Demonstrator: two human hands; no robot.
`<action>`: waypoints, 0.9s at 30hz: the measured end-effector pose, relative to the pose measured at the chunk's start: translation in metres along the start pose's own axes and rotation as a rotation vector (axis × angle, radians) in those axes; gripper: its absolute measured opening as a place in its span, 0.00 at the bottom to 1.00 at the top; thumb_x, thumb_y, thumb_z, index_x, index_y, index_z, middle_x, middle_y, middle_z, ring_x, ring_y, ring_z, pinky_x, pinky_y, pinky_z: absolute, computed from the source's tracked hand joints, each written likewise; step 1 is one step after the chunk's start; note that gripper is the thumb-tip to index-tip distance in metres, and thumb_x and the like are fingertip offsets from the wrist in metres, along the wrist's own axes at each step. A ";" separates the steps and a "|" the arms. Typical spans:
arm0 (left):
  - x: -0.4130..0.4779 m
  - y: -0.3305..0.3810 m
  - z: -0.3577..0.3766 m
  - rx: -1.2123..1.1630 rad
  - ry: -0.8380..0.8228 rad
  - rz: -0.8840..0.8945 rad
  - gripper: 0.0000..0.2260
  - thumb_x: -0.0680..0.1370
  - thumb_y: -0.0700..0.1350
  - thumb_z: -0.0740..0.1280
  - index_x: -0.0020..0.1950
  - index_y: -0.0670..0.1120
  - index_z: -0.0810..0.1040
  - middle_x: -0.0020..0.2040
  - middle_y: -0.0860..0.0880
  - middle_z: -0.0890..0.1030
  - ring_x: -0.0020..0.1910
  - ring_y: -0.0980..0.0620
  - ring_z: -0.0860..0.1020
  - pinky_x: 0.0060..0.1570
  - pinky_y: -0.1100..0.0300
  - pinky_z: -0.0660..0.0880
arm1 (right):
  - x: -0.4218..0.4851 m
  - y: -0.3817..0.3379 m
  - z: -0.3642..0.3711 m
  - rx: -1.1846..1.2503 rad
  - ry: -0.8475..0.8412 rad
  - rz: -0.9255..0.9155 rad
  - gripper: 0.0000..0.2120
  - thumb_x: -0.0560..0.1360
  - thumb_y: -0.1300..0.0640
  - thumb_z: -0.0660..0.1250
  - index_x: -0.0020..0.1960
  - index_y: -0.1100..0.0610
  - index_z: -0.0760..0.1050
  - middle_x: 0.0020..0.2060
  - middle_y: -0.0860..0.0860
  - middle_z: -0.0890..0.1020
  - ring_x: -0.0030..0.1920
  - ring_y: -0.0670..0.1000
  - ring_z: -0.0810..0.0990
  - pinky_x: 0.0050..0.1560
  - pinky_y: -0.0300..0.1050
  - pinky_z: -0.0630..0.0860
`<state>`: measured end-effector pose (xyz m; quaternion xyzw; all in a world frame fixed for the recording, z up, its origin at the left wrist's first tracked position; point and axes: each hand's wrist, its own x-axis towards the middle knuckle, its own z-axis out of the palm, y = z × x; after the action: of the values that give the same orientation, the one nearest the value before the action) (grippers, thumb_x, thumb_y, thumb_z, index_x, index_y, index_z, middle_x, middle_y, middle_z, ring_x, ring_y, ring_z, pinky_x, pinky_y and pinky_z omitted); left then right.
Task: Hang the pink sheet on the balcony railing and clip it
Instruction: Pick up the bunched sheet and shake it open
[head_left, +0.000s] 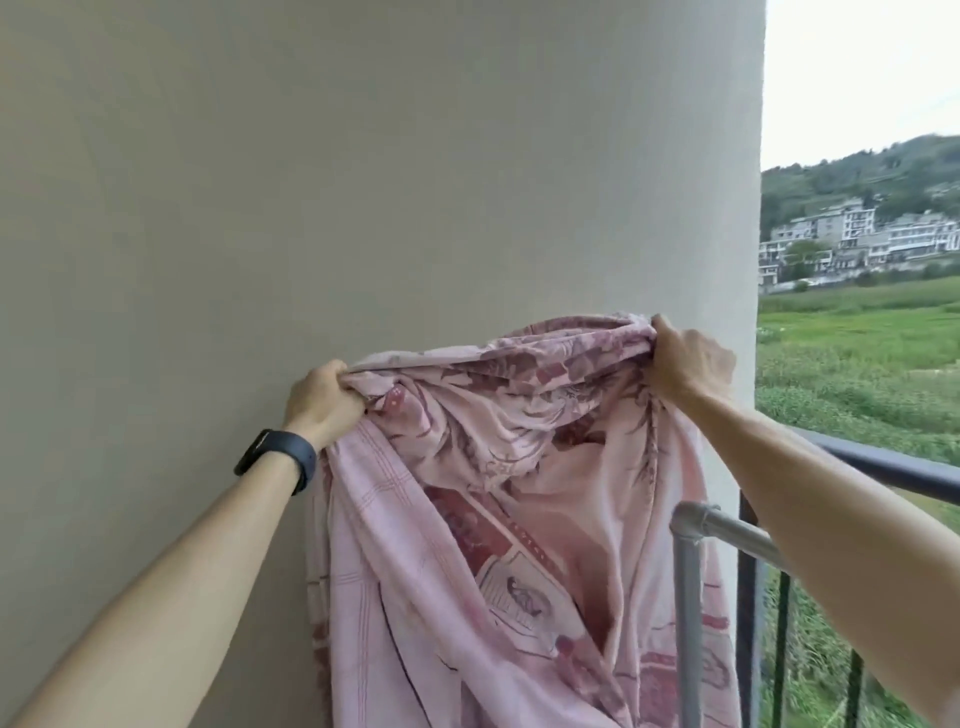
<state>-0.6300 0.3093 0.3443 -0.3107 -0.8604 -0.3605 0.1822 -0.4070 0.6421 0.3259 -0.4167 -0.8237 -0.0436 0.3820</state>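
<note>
Pink sheet held up in 2 fists, not yet on the rail

Nearest right, a grey pipe frame (693, 525) stands before the dark balcony railing (883, 462). The left hand (324, 402) and right hand (685, 361) each clench a bunched top edge of the pink sheet (493, 467), lifted against the wall (363, 156), probably so it clears the rail.
</note>
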 end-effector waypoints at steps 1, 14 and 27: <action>-0.003 0.001 -0.003 0.153 0.079 0.065 0.11 0.73 0.47 0.68 0.55 0.48 0.76 0.49 0.43 0.83 0.49 0.36 0.80 0.45 0.51 0.76 | 0.000 0.007 0.000 -0.048 0.008 -0.019 0.09 0.79 0.61 0.59 0.58 0.54 0.70 0.37 0.58 0.79 0.38 0.58 0.78 0.37 0.50 0.74; -0.008 0.059 0.018 -0.558 -0.044 -0.210 0.22 0.76 0.59 0.64 0.64 0.47 0.78 0.61 0.46 0.80 0.61 0.45 0.78 0.62 0.54 0.74 | -0.041 -0.044 -0.006 0.564 -0.313 0.101 0.11 0.72 0.50 0.62 0.50 0.51 0.79 0.42 0.51 0.84 0.44 0.56 0.81 0.43 0.48 0.79; -0.020 0.088 0.018 -0.838 -0.084 -0.351 0.11 0.79 0.55 0.64 0.49 0.48 0.78 0.49 0.46 0.84 0.44 0.49 0.82 0.44 0.58 0.79 | -0.114 -0.090 0.049 0.362 -0.495 -0.406 0.18 0.69 0.42 0.73 0.39 0.53 0.68 0.33 0.49 0.76 0.37 0.57 0.78 0.33 0.47 0.73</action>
<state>-0.5582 0.3632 0.3662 -0.2214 -0.6866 -0.6901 -0.0579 -0.4598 0.5286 0.2378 -0.1683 -0.9516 0.1300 0.2220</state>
